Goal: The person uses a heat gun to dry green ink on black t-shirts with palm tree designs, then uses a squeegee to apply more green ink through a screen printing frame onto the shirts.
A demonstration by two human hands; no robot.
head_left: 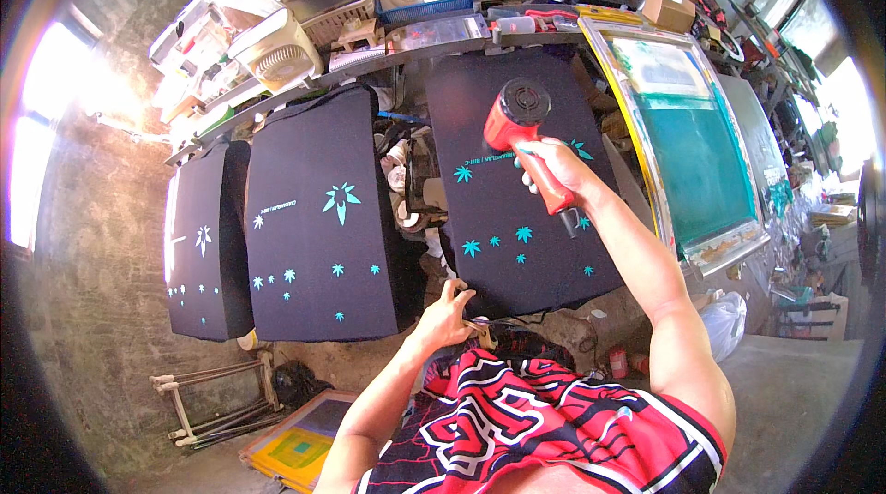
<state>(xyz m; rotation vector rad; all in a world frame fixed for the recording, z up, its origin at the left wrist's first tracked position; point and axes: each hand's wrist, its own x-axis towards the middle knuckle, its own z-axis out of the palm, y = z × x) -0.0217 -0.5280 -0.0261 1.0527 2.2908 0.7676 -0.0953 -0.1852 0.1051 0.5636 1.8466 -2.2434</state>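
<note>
My right hand [556, 166] is wrapped round the handle of a red heat gun [522, 115] with a round black grille. I hold it above a black cloth panel [517, 282] printed with small teal leaf shapes and a line of lettering. The lettering is partly hidden behind the hand and the tool. At the panel's near left corner my left hand [446, 317] has its fingers bent closed on the cloth's edge. Two more black panels lie to the left, a wide one [314, 162] and a narrower one [198, 226], both with similar leaf prints.
A printing screen [697, 166] with teal ink leans at the right. Behind the panels runs a metal rail [360, 62], backed by a cream fan [277, 51], baskets and clutter. Below left are a folding frame [221, 402] and a yellow-edged screen [305, 443].
</note>
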